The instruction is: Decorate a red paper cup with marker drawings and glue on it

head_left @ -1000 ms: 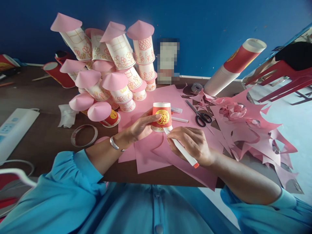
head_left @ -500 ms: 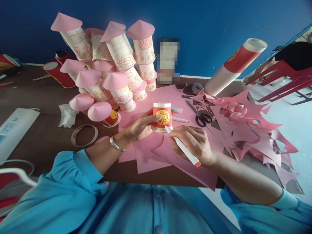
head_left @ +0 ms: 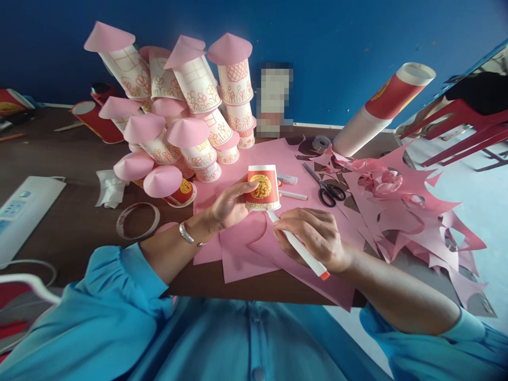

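A red paper cup (head_left: 266,180) with a yellow emblem is upside down in my left hand (head_left: 232,203), thumb on its front. Small drawn marks run along its white lower band. My right hand (head_left: 313,235) grips a white marker (head_left: 304,250) with an orange end; its tip is close to the cup's lower rim, and I cannot tell if they touch. Beneath both hands lie pink paper sheets (head_left: 246,254). Behind the cup are a capped marker (head_left: 293,195) and a glue stick (head_left: 287,179).
Decorated cup towers (head_left: 198,153) with pink cones stand at the back left. Black scissors (head_left: 331,193) and pink scraps (head_left: 416,211) lie to the right, near a tall cup stack (head_left: 365,127). A tape roll (head_left: 138,220) is left of my left hand.
The cup has turned and tilted slightly in my left hand, showing more of its lower band. The marker tip has moved slightly down and left.
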A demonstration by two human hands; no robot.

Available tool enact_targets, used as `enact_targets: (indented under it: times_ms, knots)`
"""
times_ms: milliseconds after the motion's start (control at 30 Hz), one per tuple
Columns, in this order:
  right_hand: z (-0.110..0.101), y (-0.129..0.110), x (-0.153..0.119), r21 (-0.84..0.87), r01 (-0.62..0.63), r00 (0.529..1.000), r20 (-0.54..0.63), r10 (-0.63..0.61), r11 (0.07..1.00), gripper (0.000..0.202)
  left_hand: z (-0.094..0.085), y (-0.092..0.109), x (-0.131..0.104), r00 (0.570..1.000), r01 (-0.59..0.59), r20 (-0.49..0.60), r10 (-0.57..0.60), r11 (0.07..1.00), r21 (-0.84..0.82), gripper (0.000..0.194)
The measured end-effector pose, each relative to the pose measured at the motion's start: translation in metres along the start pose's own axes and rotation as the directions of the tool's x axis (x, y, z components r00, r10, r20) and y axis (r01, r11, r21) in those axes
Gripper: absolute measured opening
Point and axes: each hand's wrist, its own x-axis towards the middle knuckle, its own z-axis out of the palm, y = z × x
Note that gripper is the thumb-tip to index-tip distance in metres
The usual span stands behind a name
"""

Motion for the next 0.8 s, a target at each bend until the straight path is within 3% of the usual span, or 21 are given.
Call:
enact_targets:
  times_ms: [100, 267, 367, 800]
  knots:
    - [0.0, 0.0, -0.001, 0.011, 0.005, 1.0, 0.005, -0.005, 1.0, 0.03, -0.002, -0.001, 0.0, 1.0, 0.015, -0.006, -0.015, 1.0, 0.024, 0.047]
    - [0.0, 0.0, 0.0, 0.009, 0.014, 1.0, 0.006, -0.014, 1.0, 0.028, 0.006, 0.002, 0.001, 0.999, -0.029, 0.037, 0.025, 0.995, 0.096, 0.065]
    - [-0.001, 0.001, 0.0, 0.006, 0.008, 1.0, 0.006, -0.008, 1.0, 0.029, 0.011, 0.007, 0.0, 0.998, -0.003, 0.064, -0.009, 0.984, 0.177, 0.072]
    - [-0.001, 0.002, -0.002, 0.014, 0.001, 1.0, 0.009, -0.001, 1.0, 0.031, 0.014, 0.007, 0.002, 0.989, -0.024, 0.151, 0.001, 0.989, 0.149, 0.065]
